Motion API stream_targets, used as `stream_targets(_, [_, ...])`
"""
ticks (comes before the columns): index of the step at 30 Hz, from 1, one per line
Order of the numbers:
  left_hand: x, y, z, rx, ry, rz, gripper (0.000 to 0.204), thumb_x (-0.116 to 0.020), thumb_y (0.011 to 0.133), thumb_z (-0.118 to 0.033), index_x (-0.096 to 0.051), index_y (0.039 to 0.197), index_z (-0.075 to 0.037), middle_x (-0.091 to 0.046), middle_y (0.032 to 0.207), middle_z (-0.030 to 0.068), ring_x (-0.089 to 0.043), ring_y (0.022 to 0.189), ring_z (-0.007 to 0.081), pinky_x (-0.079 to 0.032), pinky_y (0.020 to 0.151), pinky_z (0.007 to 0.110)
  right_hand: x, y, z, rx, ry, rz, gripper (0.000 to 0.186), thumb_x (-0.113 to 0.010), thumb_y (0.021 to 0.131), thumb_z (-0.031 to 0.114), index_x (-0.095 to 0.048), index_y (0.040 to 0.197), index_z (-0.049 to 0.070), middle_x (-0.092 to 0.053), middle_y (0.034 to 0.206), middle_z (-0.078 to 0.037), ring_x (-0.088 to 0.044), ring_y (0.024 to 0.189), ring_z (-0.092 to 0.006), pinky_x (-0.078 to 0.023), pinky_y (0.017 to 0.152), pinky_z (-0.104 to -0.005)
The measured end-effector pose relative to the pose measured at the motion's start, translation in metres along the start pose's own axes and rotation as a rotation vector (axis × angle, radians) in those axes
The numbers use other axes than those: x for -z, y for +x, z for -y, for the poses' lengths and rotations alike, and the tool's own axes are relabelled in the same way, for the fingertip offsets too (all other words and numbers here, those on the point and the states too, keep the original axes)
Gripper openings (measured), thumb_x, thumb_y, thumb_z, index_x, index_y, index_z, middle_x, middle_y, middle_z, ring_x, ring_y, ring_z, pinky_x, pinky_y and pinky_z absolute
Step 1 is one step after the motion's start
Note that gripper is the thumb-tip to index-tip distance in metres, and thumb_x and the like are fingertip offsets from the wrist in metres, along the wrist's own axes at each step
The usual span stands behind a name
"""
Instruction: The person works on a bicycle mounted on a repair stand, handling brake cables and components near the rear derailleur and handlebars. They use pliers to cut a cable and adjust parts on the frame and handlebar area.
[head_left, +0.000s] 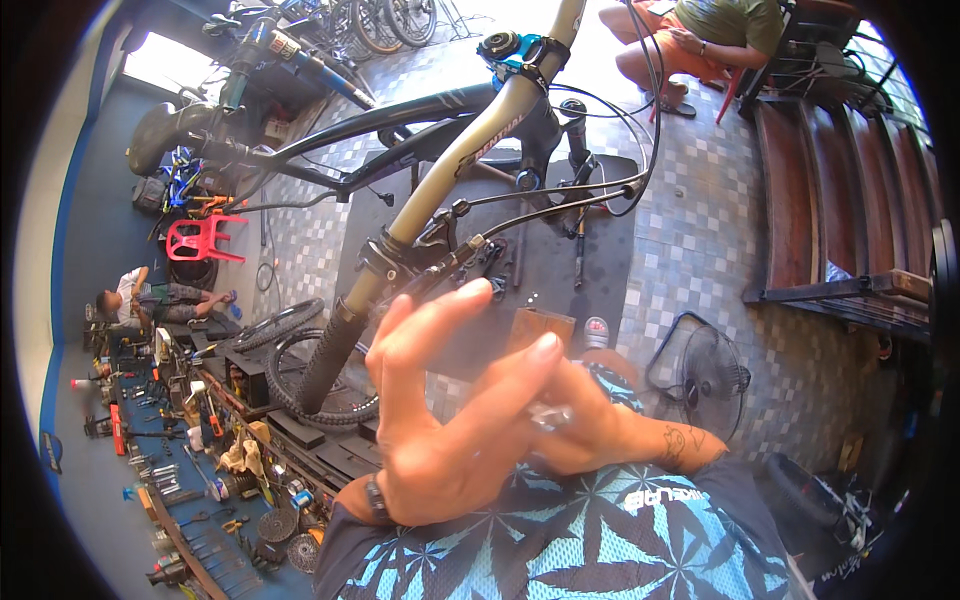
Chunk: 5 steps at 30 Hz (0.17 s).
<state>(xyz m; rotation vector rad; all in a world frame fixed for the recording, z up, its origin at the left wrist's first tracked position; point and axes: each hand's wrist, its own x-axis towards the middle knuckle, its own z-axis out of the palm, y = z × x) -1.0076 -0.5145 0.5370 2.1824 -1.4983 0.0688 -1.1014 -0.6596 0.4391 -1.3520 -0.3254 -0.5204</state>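
Both of my hands meet above my lap, near the left end of a bicycle handlebar (432, 192). My left hand (440, 425) is in front, open, with two fingers stretched up and apart. Behind it and to the right, my right hand (590, 420) is closed, its fingertips partly covered by the left. A small shiny silver piece (549, 415) shows between the hands, too blurred to name. The tan handlebar carries a black rubber grip (335, 358), close left of my left hand, and a brake lever (447, 268). It belongs to a black bike frame (400, 140).
Tools and parts crowd a workbench (215, 470) at the left, beside loose wheels (320, 370). A floor fan (710, 372) and wooden bench (850, 190) stand right. One person (700, 45) sits at the far right, another (150, 295) at the left near a red chair (203, 240).
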Motion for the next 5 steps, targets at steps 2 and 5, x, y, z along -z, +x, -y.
stream_targets(2, [0.008,0.005,0.002,-0.042,-0.199,-0.145,0.053,-0.084,0.082,-0.043,-0.079,0.122,-0.008,-0.062,0.134,0.0214,-0.063,0.121,0.0333,-0.047,0.109,0.054,0.022,0.000,0.004,-0.088,0.058,-0.059,0.037,-0.055,0.104,0.001,-0.047,0.141,0.000,-0.070,0.110,-0.020,-0.074,0.092,-0.0203,-0.058,0.075,-0.0325])
stream_targets(5, [0.044,0.017,0.028,0.067,-0.019,-0.256,0.061,-0.075,0.094,-0.055,-0.072,0.134,-0.009,-0.064,0.138,0.0180,-0.064,0.122,0.0384,-0.048,0.110,0.056,0.060,0.011,0.013,-0.449,-0.234,-0.141,0.030,-0.055,0.110,0.010,-0.045,0.138,0.005,-0.076,0.111,-0.018,-0.079,0.094,-0.0201,-0.055,0.074,-0.0217])
